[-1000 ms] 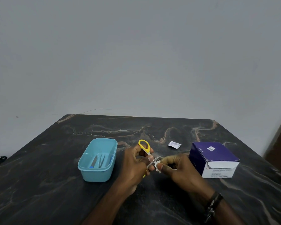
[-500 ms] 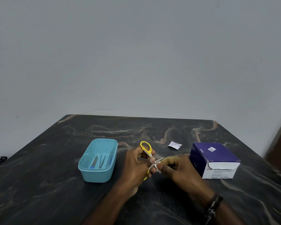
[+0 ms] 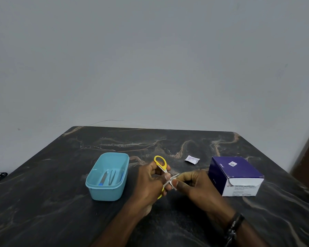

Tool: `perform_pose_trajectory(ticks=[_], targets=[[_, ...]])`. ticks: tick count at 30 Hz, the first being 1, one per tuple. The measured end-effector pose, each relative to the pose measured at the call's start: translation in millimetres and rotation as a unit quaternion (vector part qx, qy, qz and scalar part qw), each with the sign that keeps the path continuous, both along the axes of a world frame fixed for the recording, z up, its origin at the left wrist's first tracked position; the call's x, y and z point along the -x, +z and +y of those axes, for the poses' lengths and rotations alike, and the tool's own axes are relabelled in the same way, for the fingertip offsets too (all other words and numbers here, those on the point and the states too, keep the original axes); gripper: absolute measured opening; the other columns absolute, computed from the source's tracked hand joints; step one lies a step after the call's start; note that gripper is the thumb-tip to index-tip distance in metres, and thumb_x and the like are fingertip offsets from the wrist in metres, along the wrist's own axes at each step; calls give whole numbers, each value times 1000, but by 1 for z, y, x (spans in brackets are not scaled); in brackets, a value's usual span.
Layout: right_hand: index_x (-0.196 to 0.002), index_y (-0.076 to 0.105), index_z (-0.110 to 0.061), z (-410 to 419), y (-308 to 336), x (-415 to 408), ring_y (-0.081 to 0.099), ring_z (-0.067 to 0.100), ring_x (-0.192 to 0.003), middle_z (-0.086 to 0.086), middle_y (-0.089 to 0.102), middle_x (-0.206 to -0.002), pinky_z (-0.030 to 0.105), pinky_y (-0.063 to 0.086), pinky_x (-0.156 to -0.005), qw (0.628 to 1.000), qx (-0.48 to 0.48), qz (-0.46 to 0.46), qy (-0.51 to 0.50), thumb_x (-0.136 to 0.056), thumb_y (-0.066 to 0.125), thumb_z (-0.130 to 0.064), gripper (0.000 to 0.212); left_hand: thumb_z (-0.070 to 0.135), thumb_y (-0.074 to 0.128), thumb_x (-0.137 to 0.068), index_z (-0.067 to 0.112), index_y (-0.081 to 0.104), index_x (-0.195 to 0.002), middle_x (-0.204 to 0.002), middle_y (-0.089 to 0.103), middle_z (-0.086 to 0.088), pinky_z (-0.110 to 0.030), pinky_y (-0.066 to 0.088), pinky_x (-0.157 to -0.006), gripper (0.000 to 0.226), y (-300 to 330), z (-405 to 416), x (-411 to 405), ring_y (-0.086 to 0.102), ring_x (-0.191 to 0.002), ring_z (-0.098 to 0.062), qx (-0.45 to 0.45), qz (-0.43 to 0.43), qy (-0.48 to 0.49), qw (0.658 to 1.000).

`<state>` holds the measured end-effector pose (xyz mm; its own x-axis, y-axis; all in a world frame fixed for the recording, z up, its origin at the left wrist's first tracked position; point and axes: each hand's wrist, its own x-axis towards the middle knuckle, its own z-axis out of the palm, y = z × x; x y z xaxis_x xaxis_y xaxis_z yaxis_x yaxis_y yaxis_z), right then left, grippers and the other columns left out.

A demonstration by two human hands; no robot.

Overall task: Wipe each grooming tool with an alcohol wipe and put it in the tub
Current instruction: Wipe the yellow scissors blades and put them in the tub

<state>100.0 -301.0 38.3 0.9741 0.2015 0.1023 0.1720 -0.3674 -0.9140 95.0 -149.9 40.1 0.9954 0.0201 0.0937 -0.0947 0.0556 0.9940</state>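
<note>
On the dark marbled table, the blue tub at the left holds two slim metal tools lying flat. Just right of it the left hand grips the yellow-handled scissors — blades spread — while the right hand pinches a small white wipe around one blade. Farther right lie a torn sachet and the purple wipe box — apart from both hands.

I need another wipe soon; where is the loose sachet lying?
In the head view the sachet lies flat on the dark table, right of centre, beyond the hands, just left of the purple box.
</note>
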Motion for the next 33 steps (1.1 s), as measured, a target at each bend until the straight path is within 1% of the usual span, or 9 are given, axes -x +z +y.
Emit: perform_pose_trajectory(ticks=[4,8,13,16,19,24,28,31,33], targets=[[-79,78,-15,1,0,-2,69,13,-77,4,77,-81,28,53,-74,1000,-22,-1,-6,-89,68,-20,16,-4,60,-89,5,64,-96,-69,66,-12,-25,46,-45,12,3,3,-2,59,-50,-13,21,-5,14,1000],[-76,77,-11,1,-1,-1,63,4,-67,3,75,-75,18,49,-65,1000,-7,-7,-11,-89,67,-17,17,-3,61,-89,6,64,-96,-69,67,-11,-26,46,-46,12,2,5,-2,60,-52,-14,16,-1,12,1000],[-83,78,-14,1,1,0,70,9,-80,-1,77,-82,16,52,-71,1000,-9,-9,5,-90,65,-17,15,-4,61,-89,8,65,-94,-72,68,-11,-27,47,-48,13,1,2,-1,61,-53,-15,3,6,-4,1000],[-77,78,-14,0,1,-1,67,5,-73,-1,76,-78,20,50,-70,1000,-19,2,-6,-89,67,-19,17,-5,61,-88,5,64,-94,-71,66,-13,-26,46,-46,12,5,5,-2,59,-50,-14,26,-2,17,1000],[-69,76,-13,-3,0,-2,64,-4,-68,-7,74,-68,17,45,-69,999,-9,17,-38,-87,70,-21,20,-4,61,-89,5,64,-94,-76,67,-13,-24,47,-46,11,8,11,-4,60,-49,-12,36,-7,48,998],[-70,73,-5,-9,2,-5,52,-3,-42,-9,62,-46,11,39,-45,985,-124,-19,-117,-89,68,-16,21,-4,59,-89,7,64,-95,-76,65,-13,-25,48,-47,14,4,10,-4,60,-53,-14,-3,-5,5,1000],[-72,74,-10,-9,6,-4,55,-3,-46,-9,65,-50,11,42,-49,987,-92,-88,-100,-88,69,-14,17,0,57,-92,11,65,-102,-88,67,-12,-26,52,-52,17,0,7,-2,63,-60,-15,-64,20,-65,996],[-75,77,-17,-7,2,-4,68,6,-68,-4,74,-72,21,51,-64,994,-1,-100,-54,-87,70,-17,14,2,54,-94,12,64,-108,-95,67,-13,-27,52,-54,20,0,8,-2,63,-62,-15,-70,20,-83,994],[-79,79,-20,-6,-1,-4,69,13,-76,-1,75,-79,26,52,-69,994,20,-108,-27,-88,69,-18,13,4,52,-96,11,62,-112,-99,67,-13,-27,51,-52,20,0,7,-1,63,-61,-15,-66,27,-93,993]])
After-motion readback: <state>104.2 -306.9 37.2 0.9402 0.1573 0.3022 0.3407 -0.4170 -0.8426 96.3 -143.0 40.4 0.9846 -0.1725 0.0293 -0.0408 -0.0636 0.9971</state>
